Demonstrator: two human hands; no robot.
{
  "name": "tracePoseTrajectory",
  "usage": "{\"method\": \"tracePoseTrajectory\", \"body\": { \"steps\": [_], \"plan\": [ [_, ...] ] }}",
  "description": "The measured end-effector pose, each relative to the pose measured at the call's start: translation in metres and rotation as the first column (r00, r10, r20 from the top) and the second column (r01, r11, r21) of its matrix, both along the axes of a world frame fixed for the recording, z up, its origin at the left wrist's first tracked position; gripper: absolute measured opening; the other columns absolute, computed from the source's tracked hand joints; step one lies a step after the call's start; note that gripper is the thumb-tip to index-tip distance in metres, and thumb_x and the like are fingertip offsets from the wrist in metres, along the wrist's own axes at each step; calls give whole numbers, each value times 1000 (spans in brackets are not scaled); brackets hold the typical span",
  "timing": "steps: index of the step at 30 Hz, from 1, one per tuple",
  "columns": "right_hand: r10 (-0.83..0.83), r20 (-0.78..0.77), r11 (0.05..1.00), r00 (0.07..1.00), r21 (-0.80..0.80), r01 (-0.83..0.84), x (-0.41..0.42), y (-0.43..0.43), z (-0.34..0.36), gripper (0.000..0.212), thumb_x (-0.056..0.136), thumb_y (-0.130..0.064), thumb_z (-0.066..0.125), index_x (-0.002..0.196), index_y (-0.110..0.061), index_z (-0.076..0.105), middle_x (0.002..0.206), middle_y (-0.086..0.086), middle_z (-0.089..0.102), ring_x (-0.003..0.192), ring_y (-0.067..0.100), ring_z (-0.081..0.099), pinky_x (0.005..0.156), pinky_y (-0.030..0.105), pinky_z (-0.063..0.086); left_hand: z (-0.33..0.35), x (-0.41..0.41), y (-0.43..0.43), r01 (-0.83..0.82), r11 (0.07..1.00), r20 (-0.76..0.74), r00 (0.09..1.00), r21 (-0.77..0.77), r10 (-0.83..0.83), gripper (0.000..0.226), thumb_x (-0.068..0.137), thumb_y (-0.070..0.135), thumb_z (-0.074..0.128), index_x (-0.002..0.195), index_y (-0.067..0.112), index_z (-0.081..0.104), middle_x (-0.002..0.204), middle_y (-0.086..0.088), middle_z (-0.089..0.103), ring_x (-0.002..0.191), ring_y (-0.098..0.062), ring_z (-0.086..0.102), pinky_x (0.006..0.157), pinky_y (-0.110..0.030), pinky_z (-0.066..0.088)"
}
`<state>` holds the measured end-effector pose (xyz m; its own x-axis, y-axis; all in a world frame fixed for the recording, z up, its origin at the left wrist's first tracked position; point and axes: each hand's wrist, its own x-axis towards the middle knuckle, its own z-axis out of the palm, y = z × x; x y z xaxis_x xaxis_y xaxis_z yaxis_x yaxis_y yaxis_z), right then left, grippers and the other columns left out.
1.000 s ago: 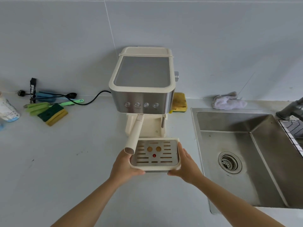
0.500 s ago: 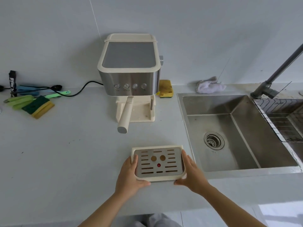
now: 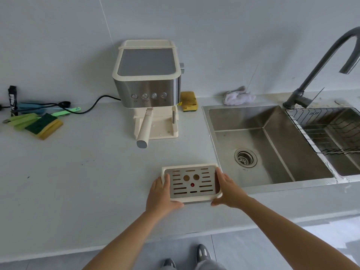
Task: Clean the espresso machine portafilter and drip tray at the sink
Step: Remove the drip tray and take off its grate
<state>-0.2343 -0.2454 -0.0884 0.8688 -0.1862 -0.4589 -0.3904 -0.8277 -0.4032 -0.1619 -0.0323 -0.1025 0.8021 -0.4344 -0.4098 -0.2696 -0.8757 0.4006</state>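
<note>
— Pale grey stone counter point(image 3: 78, 182) against a plain grey wall point(image 3: 233, 36). What's on it?

— At the back stands a cream-and-steel espresso machine point(image 3: 148, 80) with four round buttons. Its cream portafilter handle point(image 3: 145, 127) juts forward from under the machine's head, locked in place.

— And the drip tray?

— The cream plastic drip tray with a slotted steel grate point(image 3: 194, 199) is out of the machine, near the counter's front edge, just left of the stainless steel sink point(image 3: 253, 121). Whether it rests on the counter or hangs just above it, I cannot tell.

— The hands?

— They are apart, one at each end. The left hand point(image 3: 160, 195) grips the tray's left side, thumb lying over the grate. The right hand point(image 3: 227, 191) grips the right side the same way.

— Anything else around?

— A dark curved faucet point(image 3: 319, 63) rises behind the sink, and a wire rack point(image 3: 327, 131) sits in the basin to the right. A yellow sponge point(image 3: 188, 101) lies beside the machine, a crumpled white cloth point(image 3: 238, 96) behind the sink. Far left lies a green-and-yellow scrub sponge point(image 3: 44, 126), near the machine's black power cord point(image 3: 93, 106).
</note>
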Motion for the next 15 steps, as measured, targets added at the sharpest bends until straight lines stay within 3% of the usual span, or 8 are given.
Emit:
{"method": "tracePoseTrajectory", "body": {
  "steps": [3,5,9,12,15],
  "plan": [
    [87,-24,995,996,-51,-88,9,-7,11,126,63,-39,81,147,-12,-10,146,10,28,135,25,26,113,38,25,7,2,-4,9,999,0,1000,48,-9,111,73,58,64,148,17,-8,157,-14,-4,145,-29,-5,117,-38,11],
    [133,-29,989,991,-63,-135,14,-10,19,120,67,-40,78,148,-15,-7,154,12,13,143,29,12,116,41,16,13,5,-9,26,999,41,999,31,-27,106,74,58,63,148,21,-3,157,-14,-9,145,-29,-9,117,-39,11],
    [286,-14,953,958,-99,-286,21,-9,27,95,74,-41,71,148,-26,14,158,5,-2,146,24,-4,117,41,5,22,11,-22,127,992,79,989,-14,-125,78,77,52,64,144,30,28,157,-8,-14,146,-24,-10,117,-37,13],
    [397,-16,912,918,-109,-396,27,1,25,78,77,-43,68,143,-26,29,157,2,3,145,25,1,117,39,11,21,10,-28,148,989,74,986,-18,-146,61,79,48,64,134,31,45,157,-5,-13,146,-22,-3,116,-37,17],
    [432,-17,896,902,-108,-431,34,9,21,71,78,-42,67,139,-24,36,154,-1,8,143,25,7,114,39,23,21,10,-32,181,984,62,982,6,-181,57,81,46,63,133,29,47,157,-4,-13,146,-22,-2,116,-36,18]
  ]
}}
